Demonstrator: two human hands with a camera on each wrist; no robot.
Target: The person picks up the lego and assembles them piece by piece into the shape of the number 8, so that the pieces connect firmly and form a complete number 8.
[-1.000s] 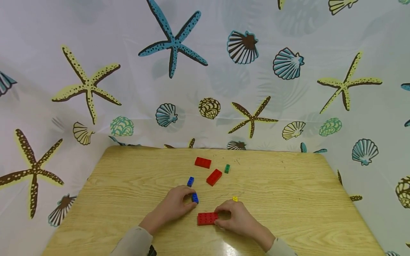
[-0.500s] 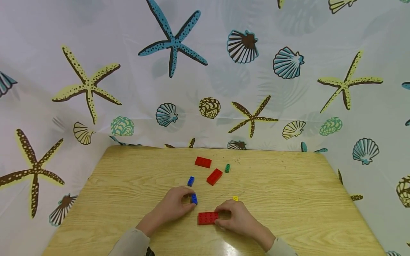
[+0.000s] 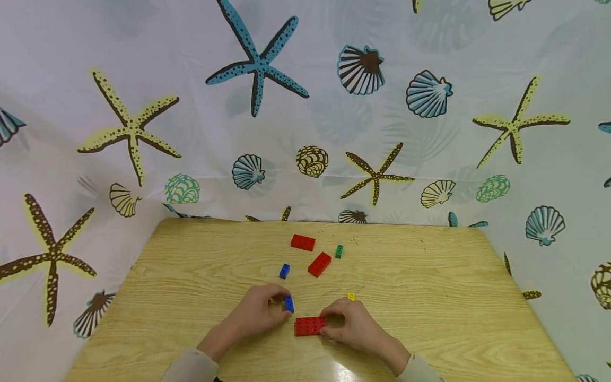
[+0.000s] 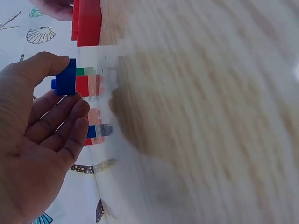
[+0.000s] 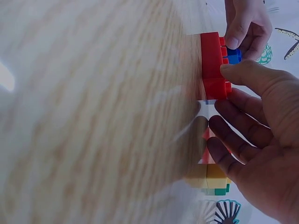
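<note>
Between the thumb and fingertips of my left hand (image 3: 258,313) is a small blue toy brick (image 3: 289,303), pinched a little above the tabletop, as the left wrist view shows. Just right of it, a large studded red brick (image 3: 307,326) lies flat on the table. My right hand (image 3: 355,326) grips that brick's right end, thumb on the near side and fingers on the far side. In the right wrist view the red brick (image 5: 211,56) sits on the wood, and the blue brick (image 5: 233,55) shows just beyond it.
Beyond the hands on the wooden table (image 3: 429,297) lie another blue brick (image 3: 284,271), two red bricks, one angled (image 3: 320,264) and one farther back (image 3: 303,242), and a green brick (image 3: 339,251). A yellow brick (image 3: 350,296) is just behind my right hand. Patterned cloth (image 3: 305,122) surrounds the table.
My left hand has drawn the blue brick slightly nearer to me, toward the red brick's left end. The right hand and the red brick have stayed put.
</note>
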